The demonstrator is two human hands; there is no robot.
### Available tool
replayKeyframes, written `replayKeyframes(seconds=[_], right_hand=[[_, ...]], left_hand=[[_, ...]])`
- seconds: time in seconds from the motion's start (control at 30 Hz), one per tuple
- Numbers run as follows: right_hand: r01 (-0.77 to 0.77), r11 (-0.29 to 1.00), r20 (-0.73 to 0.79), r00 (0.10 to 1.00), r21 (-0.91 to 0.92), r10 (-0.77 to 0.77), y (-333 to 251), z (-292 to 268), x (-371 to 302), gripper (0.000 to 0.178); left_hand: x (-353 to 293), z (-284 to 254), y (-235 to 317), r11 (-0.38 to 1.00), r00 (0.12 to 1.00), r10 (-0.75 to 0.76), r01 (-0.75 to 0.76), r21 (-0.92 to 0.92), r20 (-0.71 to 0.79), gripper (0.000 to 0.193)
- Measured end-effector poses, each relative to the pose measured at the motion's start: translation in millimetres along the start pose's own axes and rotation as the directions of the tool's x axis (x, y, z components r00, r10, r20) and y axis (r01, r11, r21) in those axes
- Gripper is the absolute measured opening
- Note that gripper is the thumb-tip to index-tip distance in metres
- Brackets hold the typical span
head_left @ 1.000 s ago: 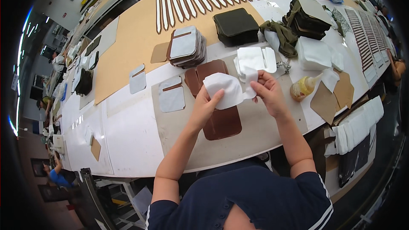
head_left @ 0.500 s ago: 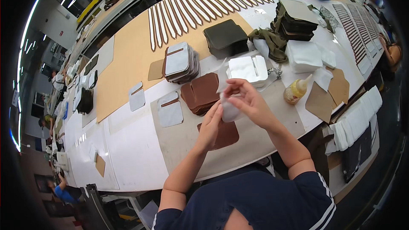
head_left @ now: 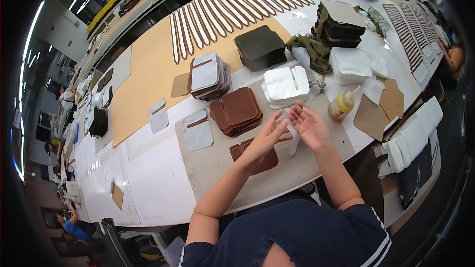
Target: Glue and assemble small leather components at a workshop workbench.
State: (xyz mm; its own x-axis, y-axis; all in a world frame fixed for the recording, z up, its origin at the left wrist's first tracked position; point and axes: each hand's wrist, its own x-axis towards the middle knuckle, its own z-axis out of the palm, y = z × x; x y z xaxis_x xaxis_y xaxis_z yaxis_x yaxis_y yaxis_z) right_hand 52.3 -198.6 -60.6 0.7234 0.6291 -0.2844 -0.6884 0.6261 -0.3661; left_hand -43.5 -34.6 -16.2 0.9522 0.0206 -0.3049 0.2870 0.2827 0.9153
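Over the near part of the table, my left hand (head_left: 266,141) has its fingers stretched apart. Facing it, palm inward, my right hand (head_left: 311,127) is open with its fingers spread. A thin, whitish see-through sheet (head_left: 294,143) hangs between the two hands, close to the right palm; whether a finger pins it I cannot tell. Partly under my left hand and forearm lies a brown leather piece (head_left: 264,162). Just beyond is a stack of brown leather pieces (head_left: 235,111) with a slot. A stack of white padding pieces (head_left: 284,86) stands past my right fingertips.
A yellow glue bottle (head_left: 341,105) stands right of my right hand. Grey slotted pieces (head_left: 198,131) lie at left, by a grey stack (head_left: 209,71). Farther off are a dark green stack (head_left: 260,47) and long brown-edged white strips (head_left: 217,15).
My hands have come apart and shifted right, off the brown piece. The whitish sheet, bunched between my fingers before, now hangs loosely between the hands.
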Motion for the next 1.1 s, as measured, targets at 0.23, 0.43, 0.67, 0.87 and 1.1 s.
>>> replayKeyframes(seconds=[0.23, 0.43, 0.67, 0.87, 1.1], right_hand=[[0.385, 0.414, 0.165, 0.865, -0.825, -0.474, 7.3, -11.8, -33.3, 0.045], [0.296, -0.453, 0.504, 0.733, -0.841, -0.457, 9.3, -38.5, -46.5, 0.056], [0.327, -0.349, 0.460, 0.775, -0.878, -0.433, 11.1, -30.8, -50.1, 0.048], [0.361, -0.271, 0.450, 0.761, -0.892, -0.468, 7.9, -34.2, -49.6, 0.044], [0.370, -0.261, 0.452, 0.763, -0.892, -0.463, 6.5, -34.8, -48.2, 0.042]], left_hand=[[38.1, 15.8, -21.8, 1.000, 0.979, -0.005, 0.007, -0.010, 0.203, 0.070], [65.5, 9.5, -3.0, -0.003, 0.844, 0.438, -0.342, 0.940, 0.308, 0.060], [116.0, -3.5, -17.5, -0.624, 0.821, 0.447, 0.002, 0.782, 0.355, 0.058], [123.5, -9.8, 27.5, -0.439, 0.887, 0.383, -0.071, 0.896, 0.257, 0.051], [104.8, -36.1, 45.4, 0.498, 0.818, 0.569, -0.266, 0.825, -0.080, 0.041]])
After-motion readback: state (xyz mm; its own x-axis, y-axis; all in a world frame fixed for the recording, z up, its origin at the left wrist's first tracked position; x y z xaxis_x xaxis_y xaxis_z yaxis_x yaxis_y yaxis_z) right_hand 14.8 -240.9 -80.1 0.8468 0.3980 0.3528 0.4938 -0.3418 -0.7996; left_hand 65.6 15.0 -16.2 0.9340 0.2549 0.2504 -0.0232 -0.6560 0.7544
